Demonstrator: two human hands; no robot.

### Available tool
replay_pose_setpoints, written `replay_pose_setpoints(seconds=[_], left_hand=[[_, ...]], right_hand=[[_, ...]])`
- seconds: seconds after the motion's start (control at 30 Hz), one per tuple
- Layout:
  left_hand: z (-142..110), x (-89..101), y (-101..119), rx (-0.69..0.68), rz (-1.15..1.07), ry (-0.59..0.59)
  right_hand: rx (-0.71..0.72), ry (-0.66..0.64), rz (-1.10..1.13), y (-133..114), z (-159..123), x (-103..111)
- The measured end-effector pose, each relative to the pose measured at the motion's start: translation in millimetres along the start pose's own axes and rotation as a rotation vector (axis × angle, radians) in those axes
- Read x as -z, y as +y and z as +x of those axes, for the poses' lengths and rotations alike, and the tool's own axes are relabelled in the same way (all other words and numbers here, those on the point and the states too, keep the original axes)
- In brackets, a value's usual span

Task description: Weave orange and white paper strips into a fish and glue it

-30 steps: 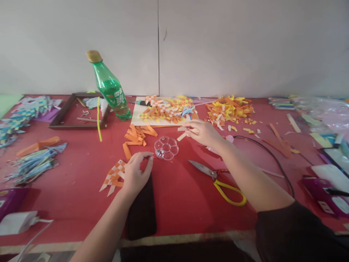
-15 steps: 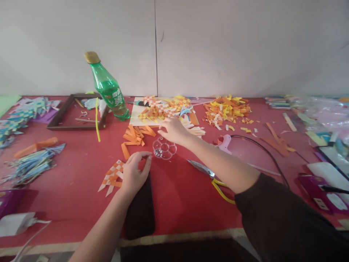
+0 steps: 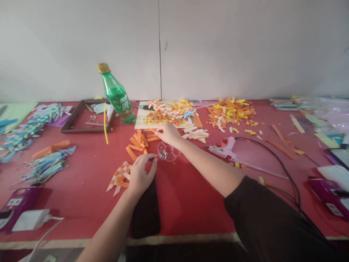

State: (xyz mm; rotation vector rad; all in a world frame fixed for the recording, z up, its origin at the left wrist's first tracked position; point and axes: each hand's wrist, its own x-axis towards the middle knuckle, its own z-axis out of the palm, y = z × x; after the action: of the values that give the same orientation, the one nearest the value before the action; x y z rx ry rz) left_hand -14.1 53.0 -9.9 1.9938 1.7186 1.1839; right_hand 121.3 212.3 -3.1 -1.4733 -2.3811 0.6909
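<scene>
My right hand (image 3: pixel 169 134) reaches across to a loose pile of orange paper strips (image 3: pixel 139 143) and pinches the end of one strip. Just below it stands a small clear flower-shaped dish (image 3: pixel 168 151) with tiny pieces inside. My left hand (image 3: pixel 141 175) rests on the red table (image 3: pixel 191 196) with its fingers curled together near the dish's left edge; what they hold, if anything, is hidden. An orange-and-white woven paper piece (image 3: pixel 119 176) lies just left of that hand. A black phone (image 3: pixel 147 211) lies under my left wrist.
A green bottle (image 3: pixel 117 96) stands behind the strips, beside a wooden frame (image 3: pixel 85 120). A board with woven pieces (image 3: pixel 169 111) and a heap of orange and yellow scraps (image 3: pixel 231 111) lie at the back. A pink glue gun (image 3: pixel 225 148) with a black cable lies right.
My right hand has moved left from the white strips near the board, over the dish, to the orange strip pile. The left hand has barely moved. The scissors are out of sight behind my right arm.
</scene>
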Motion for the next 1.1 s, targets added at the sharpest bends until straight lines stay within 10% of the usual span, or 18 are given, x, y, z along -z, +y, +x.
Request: replay_pose_setpoints(seconds=[0.27, 0.5, 0.8, 1.1], left_hand=[[0, -2.2, -1, -0.015, -0.027, 0.033], [-1, 6.2, 1, -0.075, -0.062, 0.177], [-13, -12.6, 45, -0.191, -0.094, -0.215], [-21, -27.0, 37, -0.127, -0.231, -0.258]], right_hand=[[0.007, 0.118, 0.231, -3, -9, 19], [0.117, 0.099, 0.441, -22, -93, 27], [0.133, 0.16, 0.433, 13, -179, 14], [0.186, 0.217, 0.387, 22, -191, 7]])
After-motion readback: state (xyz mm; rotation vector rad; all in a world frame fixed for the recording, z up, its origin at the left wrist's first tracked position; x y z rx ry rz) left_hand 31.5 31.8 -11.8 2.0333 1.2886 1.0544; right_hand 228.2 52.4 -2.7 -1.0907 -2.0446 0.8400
